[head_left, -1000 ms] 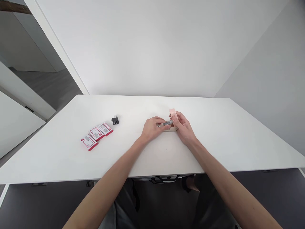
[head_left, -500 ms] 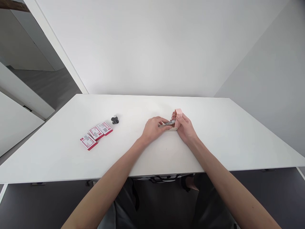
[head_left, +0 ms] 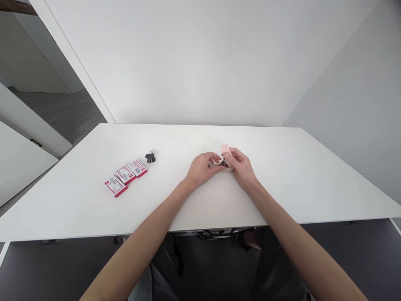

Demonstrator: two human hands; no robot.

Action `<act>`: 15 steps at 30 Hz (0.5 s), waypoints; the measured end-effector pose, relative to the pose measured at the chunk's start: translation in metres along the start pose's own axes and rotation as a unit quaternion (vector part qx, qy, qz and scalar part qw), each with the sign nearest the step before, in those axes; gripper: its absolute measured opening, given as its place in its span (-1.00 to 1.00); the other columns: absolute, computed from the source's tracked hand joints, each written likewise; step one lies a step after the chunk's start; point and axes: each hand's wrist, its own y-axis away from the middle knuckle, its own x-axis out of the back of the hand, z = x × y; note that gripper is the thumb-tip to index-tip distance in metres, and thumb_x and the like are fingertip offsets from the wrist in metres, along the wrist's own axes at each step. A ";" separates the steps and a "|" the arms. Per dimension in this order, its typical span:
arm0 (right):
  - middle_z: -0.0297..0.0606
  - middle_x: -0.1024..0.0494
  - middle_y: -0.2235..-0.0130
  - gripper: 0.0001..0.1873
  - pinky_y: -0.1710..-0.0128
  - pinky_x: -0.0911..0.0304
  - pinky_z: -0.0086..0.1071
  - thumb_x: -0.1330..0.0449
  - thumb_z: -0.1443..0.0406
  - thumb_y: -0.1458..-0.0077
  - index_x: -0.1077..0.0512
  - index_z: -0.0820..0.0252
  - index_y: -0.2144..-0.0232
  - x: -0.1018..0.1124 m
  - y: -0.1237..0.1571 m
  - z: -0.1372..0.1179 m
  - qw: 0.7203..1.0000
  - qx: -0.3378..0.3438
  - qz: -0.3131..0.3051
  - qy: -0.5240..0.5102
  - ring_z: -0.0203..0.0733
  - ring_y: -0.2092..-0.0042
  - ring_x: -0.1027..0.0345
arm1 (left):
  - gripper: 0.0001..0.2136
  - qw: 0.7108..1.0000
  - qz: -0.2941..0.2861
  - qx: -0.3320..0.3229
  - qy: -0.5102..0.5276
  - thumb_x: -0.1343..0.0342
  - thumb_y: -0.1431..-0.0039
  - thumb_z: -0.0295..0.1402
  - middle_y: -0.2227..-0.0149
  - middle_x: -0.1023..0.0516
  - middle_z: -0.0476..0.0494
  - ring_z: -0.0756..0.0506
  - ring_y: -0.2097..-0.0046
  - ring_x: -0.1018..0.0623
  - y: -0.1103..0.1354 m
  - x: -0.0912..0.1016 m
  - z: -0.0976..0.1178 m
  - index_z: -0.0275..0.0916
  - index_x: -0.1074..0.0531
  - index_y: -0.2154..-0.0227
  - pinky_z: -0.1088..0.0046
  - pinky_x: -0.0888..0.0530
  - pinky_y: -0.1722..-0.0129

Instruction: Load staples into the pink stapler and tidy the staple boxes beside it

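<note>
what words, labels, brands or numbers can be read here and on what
No text is legible.
Nearest red-and-white box: print too small and blurred.
Middle red-and-white box: print too small and blurred.
Farthest red-and-white box: print and barcode, too small.
Pink-and-cream stapler, small black object: no lettering discernible.

This looks like an office or a plain study room. A long white surface [head_left: 297, 179] stands against a bare pale wall [head_left: 194, 62], and it carries desk supplies: what seems to be a pink stapler [head_left: 225, 149], small red-and-white boxes [head_left: 125, 174] and a black clip-like tool [head_left: 151, 158]. At left, an opening shows grey floor [head_left: 83, 110].
</note>
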 end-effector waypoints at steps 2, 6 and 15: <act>-0.30 -0.57 0.21 -0.60 0.22 -0.40 -0.25 -0.41 -0.10 -0.05 -0.57 0.01 0.23 0.000 0.000 0.000 1.000 -0.001 -0.004 -0.001 -0.12 0.19 -0.42 | -0.68 1.000 -0.007 -0.003 -0.001 -0.36 -0.12 -0.08 0.08 -0.65 -0.12 -0.18 0.08 -0.59 0.000 0.000 0.000 -0.13 -0.58 0.15 0.24 -0.51 0.07; -0.32 -0.56 0.23 -0.57 0.23 -0.40 -0.24 -0.38 -0.14 -0.08 -0.56 0.01 0.22 -0.001 0.001 -0.001 1.000 -0.001 -0.011 0.000 -0.14 0.24 -0.42 | -0.62 1.000 -0.017 -0.022 -0.004 -0.37 -0.10 -0.01 0.06 -0.65 -0.12 -0.20 0.02 -0.58 0.000 -0.001 -0.001 -0.13 -0.57 0.13 0.25 -0.50 0.08; -0.18 -0.59 0.17 -0.33 0.15 -0.46 -0.14 0.05 -0.31 -0.28 -0.54 0.03 0.27 0.005 -0.008 0.007 0.995 -0.003 0.090 -0.042 0.00 0.11 -0.50 | -0.50 0.999 0.006 -0.035 -0.018 -0.42 -0.06 -0.05 -0.05 -0.59 -0.16 -0.23 -0.09 -0.52 -0.001 -0.004 -0.006 -0.15 -0.46 0.01 0.26 -0.51 0.08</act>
